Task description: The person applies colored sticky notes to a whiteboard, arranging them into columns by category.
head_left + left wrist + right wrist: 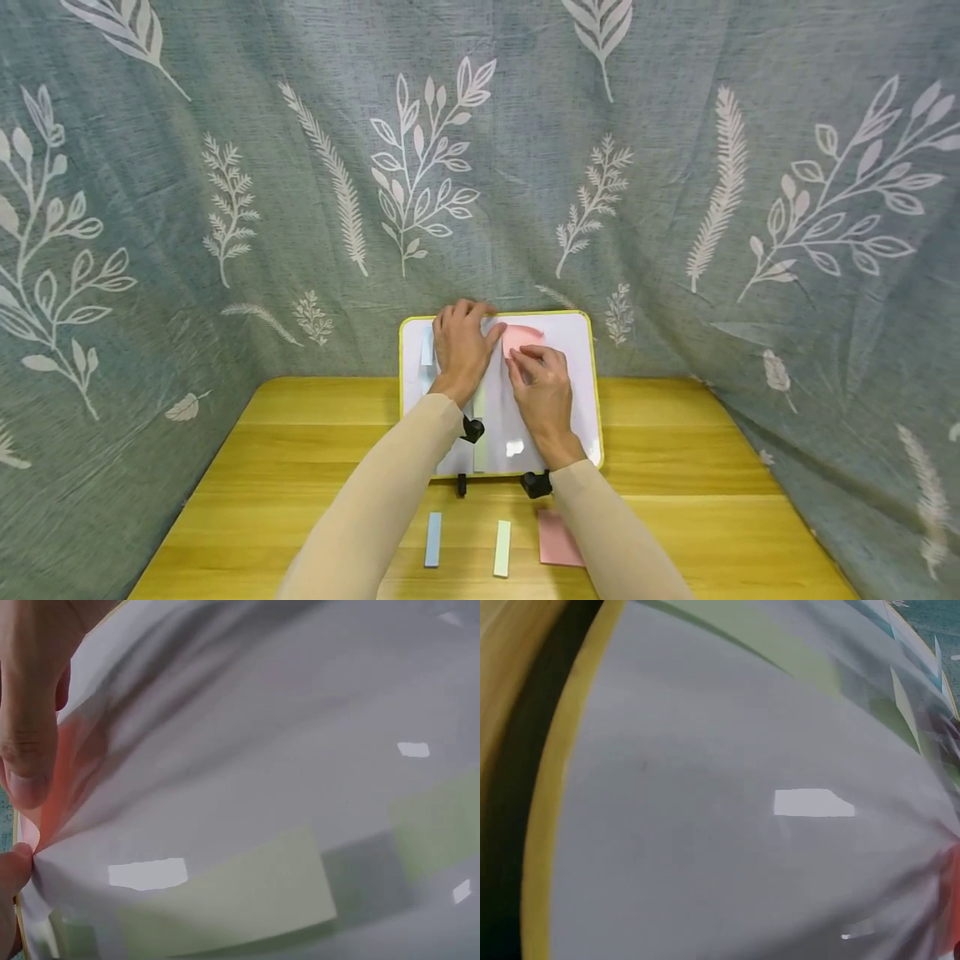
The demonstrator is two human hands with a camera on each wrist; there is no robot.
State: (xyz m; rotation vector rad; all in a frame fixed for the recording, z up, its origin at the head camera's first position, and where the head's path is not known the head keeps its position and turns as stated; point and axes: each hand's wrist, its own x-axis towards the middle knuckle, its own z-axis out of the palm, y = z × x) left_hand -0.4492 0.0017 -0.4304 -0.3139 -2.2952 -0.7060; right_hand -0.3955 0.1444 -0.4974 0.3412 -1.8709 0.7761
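Observation:
A whiteboard with a yellow rim leans upright on the wooden table. On its upper part is a pink sticky note, its top edge curling away from the surface. My right hand pinches this note near its lower side. My left hand lies against the board just left of it, and its thumb touches the note's edge. The left wrist view shows the pink note bent between a finger and the thumb tip. Only a sliver of pink note shows in the right wrist view.
Pale green strips run down the board left of the middle, and blue strips are near its left side. On the table lie a blue pad, a green pad and a pink pad, partly behind my right sleeve. A patterned curtain hangs behind.

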